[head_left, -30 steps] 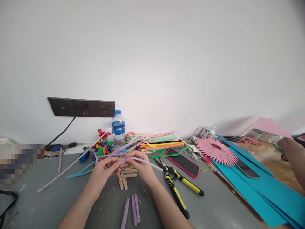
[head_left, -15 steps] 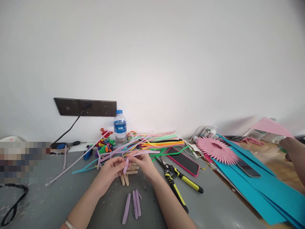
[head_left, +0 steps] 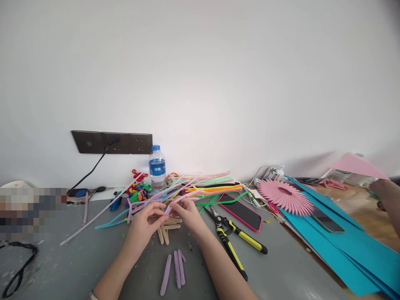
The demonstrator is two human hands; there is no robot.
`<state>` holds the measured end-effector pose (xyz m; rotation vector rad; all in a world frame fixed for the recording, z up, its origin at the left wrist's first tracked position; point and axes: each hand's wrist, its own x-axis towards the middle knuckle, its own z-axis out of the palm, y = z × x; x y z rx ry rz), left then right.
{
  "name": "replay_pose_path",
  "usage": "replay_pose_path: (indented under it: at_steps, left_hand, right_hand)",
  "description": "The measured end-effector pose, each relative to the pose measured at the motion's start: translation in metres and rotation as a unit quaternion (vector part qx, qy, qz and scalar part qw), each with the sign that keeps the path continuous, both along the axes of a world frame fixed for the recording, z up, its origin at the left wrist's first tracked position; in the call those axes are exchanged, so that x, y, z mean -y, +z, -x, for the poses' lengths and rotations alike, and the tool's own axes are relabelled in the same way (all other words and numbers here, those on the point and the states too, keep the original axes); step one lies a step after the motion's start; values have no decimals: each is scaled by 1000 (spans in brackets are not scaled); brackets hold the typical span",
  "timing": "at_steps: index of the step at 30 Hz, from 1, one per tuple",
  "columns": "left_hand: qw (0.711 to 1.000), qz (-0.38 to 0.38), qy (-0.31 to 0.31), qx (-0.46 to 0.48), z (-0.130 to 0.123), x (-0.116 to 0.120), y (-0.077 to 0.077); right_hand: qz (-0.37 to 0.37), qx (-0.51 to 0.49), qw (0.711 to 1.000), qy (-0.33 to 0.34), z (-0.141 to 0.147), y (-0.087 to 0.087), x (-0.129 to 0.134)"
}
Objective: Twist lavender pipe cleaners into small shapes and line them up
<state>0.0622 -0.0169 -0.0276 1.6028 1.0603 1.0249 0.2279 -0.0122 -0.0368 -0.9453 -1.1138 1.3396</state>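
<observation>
Between both hands is a light purple pipe cleaner (head_left: 169, 209). My left hand (head_left: 149, 218) pinches its near end between thumb and fingers. My right hand (head_left: 185, 212) grips it farther along, close to the left fingertips. Just below the hands lie several plain wooden craft sticks (head_left: 170, 227), partly covered by the fingers. Nearer to me on the grey table are several purple-wrapped sticks (head_left: 166, 275). Behind the hands spreads a pile of coloured pipe cleaners (head_left: 212, 187).
Yellow-and-black pruning shears (head_left: 233, 239) lie right of my forearm, beside a phone in a pink case (head_left: 240, 211). A water bottle (head_left: 157, 168) stands by the wall. Blue paper sheets (head_left: 340, 250) and a pink folded paper ring (head_left: 284, 196) are at the right, near another person's arm (head_left: 389, 204).
The purple pipe cleaner's loose end, which stuck out to the right over my right hand, now points up and back. My fingers have shifted slightly along it.
</observation>
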Motion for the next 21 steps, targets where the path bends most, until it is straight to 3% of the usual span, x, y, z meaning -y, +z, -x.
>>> replay_pose_path:
  at_steps: [21]
  left_hand:
    - [995,-58,67,-49,2,-3,-3]
  right_hand:
    - [-51,-8,998,-23,7,2,0]
